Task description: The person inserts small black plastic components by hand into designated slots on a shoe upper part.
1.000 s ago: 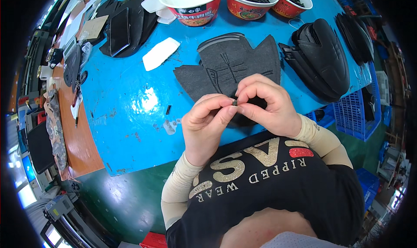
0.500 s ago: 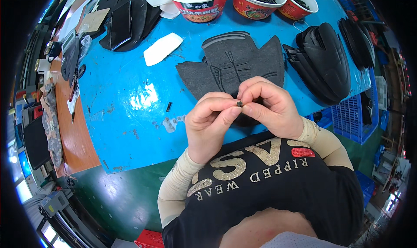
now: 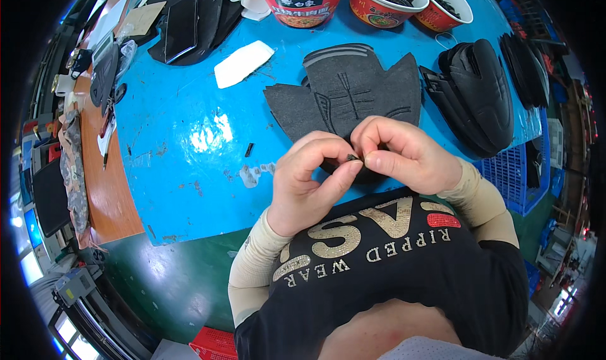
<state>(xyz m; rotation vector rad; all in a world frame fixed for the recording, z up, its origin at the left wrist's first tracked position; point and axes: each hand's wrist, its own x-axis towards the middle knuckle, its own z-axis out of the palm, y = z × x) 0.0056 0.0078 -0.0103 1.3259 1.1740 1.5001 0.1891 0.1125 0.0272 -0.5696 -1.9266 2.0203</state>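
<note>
My left hand (image 3: 309, 182) pinches a small dark piece (image 3: 352, 158) between thumb and index finger; its exact kind is too small to tell. Close against it, my right hand (image 3: 409, 157) is closed too, thumb and fingertips pressed together. Whatever lies between those right fingertips is hidden. Both hands are held at the table's near edge, in front of a stack of dark grey felt-like cut panels (image 3: 353, 88) with stitched lines. A short black strip (image 3: 249, 150) lies on the blue table to the left of my hands.
Paper bowls (image 3: 383, 8), two holding small black pieces, line the far side of the blue table (image 3: 183, 189). A padded black stack (image 3: 476, 98) stands right, above a blue crate (image 3: 514, 177). White paper (image 3: 243, 64) and a dark phone (image 3: 182, 29) lie far left.
The small dark piece has turned between my fingertips and is now partly covered by them. My right fingers have closed in tighter. The whole view has shifted slightly.
</note>
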